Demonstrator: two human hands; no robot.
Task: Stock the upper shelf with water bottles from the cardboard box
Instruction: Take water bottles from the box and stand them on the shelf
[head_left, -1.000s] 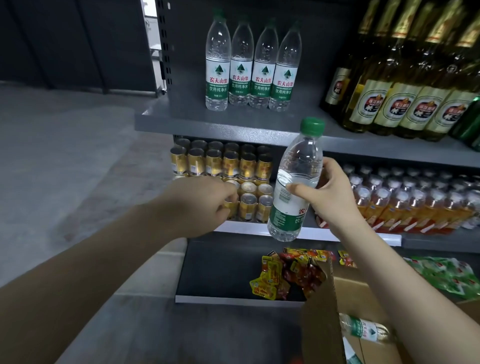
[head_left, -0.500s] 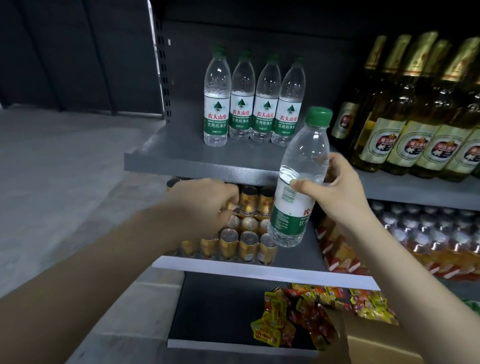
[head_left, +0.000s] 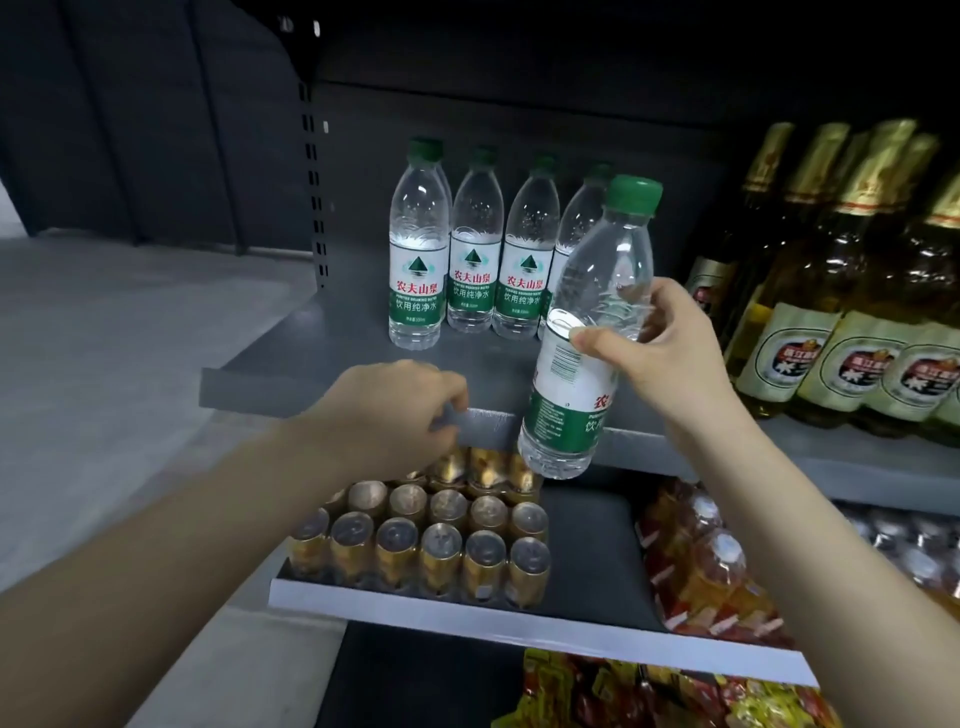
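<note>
Higher now, the water bottle (head_left: 587, 332), gripped by the right hand (head_left: 662, 358), tilts at the front edge of the upper shelf (head_left: 311, 343); standing bottles (head_left: 470, 260) behind, beer bottles (head_left: 841, 312) right, bare room left; left hand (head_left: 395, 410) curled, empty.

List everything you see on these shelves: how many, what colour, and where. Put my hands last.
upper shelf: one, grey, across the middle of the view
shelved water bottles: four in a front row, at least one more behind; clear, green caps and labels; upright on the upper shelf, left part
held water bottle: one, clear, green cap; tilted in front of the shelf edge
beer bottles: several, amber with gold foil; upper shelf, right
cans: over a dozen, gold; below the upper shelf, left
orange-labelled bottles: count unclear, blurred; right of the cans
snack packets: a heap, red and yellow; bottom
right hand: grips the held water bottle
left hand: fingers curled, at the shelf's front edge
</note>
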